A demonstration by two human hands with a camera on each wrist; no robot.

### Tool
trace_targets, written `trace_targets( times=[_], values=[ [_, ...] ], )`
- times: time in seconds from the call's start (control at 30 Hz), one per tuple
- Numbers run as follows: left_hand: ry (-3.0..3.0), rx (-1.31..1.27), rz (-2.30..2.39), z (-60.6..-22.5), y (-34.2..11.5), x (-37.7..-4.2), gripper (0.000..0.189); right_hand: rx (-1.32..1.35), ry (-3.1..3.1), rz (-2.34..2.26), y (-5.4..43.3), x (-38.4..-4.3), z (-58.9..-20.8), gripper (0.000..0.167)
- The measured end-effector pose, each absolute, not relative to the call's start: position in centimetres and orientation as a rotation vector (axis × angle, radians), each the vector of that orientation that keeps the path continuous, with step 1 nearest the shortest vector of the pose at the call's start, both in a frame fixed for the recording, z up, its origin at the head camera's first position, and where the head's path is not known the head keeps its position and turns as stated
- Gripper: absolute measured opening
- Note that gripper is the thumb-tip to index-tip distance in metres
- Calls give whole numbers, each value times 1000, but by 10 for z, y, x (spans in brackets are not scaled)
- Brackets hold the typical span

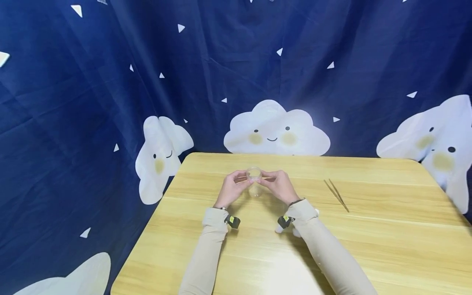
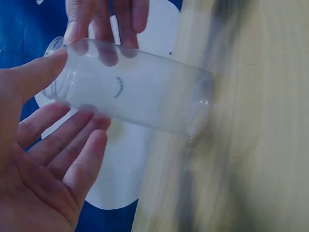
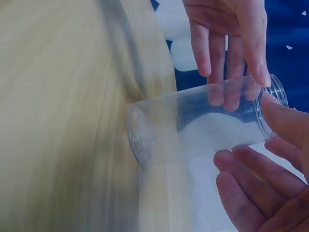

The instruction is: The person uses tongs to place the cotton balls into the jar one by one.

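A clear, see-through plastic jar (image 1: 255, 189) with a ridged neck is held between both hands above the wooden table. My left hand (image 1: 231, 187) grips it near the rim from the left, thumb on the neck and fingers along the side. From the right, my right hand (image 1: 279, 185) pinches the same neck end with thumb and fingers. In the left wrist view, the jar (image 2: 145, 92) shows no contents. Its mouth looks uncovered in the right wrist view, where the jar's base (image 3: 140, 135) points towards the tabletop. Whether the base touches the table, I cannot tell.
Metal tweezers (image 1: 336, 196) lie on the table (image 1: 387, 229) to the right of the hands. Small white objects (image 1: 296, 232) sit partly hidden under the right forearm. A dark blue curtain (image 1: 206, 73) with clouds hangs behind the table's far edge.
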State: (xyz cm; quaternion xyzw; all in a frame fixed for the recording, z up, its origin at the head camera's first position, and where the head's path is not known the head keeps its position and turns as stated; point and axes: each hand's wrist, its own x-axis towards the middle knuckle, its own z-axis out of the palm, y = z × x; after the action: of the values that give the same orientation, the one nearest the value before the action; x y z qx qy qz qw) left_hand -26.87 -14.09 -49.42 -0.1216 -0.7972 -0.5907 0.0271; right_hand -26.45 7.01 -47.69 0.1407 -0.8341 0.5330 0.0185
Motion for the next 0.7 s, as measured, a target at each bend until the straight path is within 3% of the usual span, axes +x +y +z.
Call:
trace_targets(
  times=[0.7],
  values=[
    [-2600,-441,-1625,-472,-141,-275,68,446,-2576,1681,73,-265,-479,46]
  ],
)
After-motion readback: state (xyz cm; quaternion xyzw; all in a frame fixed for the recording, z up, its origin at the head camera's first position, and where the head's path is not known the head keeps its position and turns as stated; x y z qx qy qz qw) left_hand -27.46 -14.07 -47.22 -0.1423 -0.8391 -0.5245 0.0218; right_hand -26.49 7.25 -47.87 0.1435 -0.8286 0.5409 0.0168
